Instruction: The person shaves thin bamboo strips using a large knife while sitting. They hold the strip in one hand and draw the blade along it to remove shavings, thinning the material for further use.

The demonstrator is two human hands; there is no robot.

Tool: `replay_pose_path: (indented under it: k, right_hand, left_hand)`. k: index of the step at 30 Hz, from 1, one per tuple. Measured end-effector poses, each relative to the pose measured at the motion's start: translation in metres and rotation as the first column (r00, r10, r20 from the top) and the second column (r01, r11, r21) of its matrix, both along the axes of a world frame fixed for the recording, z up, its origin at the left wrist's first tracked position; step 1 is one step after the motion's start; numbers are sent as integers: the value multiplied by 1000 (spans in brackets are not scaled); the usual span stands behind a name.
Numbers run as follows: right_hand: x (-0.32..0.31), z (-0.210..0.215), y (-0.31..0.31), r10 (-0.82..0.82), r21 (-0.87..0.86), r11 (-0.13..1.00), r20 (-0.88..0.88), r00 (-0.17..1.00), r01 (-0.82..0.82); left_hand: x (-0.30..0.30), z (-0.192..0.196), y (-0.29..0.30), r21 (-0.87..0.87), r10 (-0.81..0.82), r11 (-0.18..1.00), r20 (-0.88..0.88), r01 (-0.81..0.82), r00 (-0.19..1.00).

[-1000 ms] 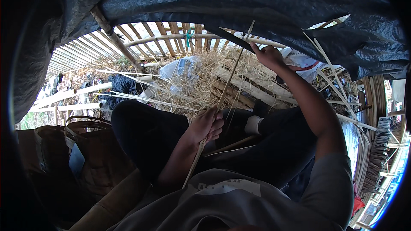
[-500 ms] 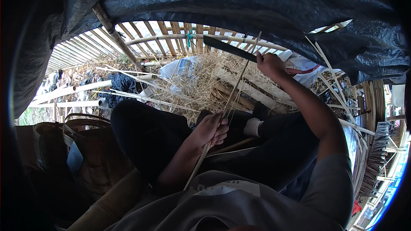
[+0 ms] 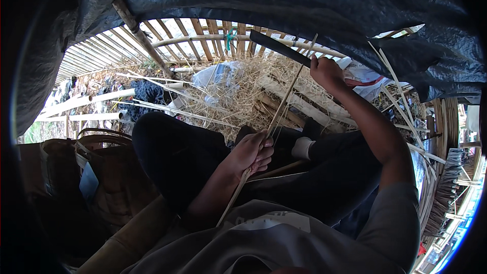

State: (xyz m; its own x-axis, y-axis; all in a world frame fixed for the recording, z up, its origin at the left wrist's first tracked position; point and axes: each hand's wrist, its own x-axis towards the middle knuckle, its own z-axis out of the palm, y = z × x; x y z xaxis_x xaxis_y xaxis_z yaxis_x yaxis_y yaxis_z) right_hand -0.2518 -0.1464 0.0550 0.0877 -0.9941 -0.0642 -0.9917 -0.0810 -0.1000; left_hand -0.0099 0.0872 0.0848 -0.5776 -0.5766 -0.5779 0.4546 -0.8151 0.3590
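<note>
the left hand (image 3: 251, 155) is gripping one thin bamboo strip (image 3: 284, 102) over the lap, while the right hand (image 3: 326, 71) is clenching one dark blade (image 3: 278, 47) at the strip's upper part, beyond the left hand. this looks like shaving the strip; the next stroke is calling for a steady hold. behind the strip, straw (image 3: 238, 89) is lying piled.

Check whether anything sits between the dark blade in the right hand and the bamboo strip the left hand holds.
Nothing visible does. The right hand holds the dark blade right against the upper part of the bamboo strip, and the left hand grips the strip lower down. Only straw lies behind them.
</note>
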Motion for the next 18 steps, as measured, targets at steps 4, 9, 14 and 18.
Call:
replay_pose_path:
  k: [4,9,14,18]
  right_hand:
    - [-3,-4,6,23,3,1000,38,999,-23]
    - [39,5,49,60,175,981,148,987,-86]
    - [45,21,26,106,83,990,65,992,-111]
    - [21,15,-1,-53,20,998,31,998,52]
  left_hand:
    - [-3,-8,-1,-10,-7,1000,-3,7,1000]
    - [0,-14,-10,53,58,997,-15,-57,998]
    - [4,-13,-10,21,89,996,-38,-88,995]
    - [2,-8,-10,10,69,998,-55,-68,996]
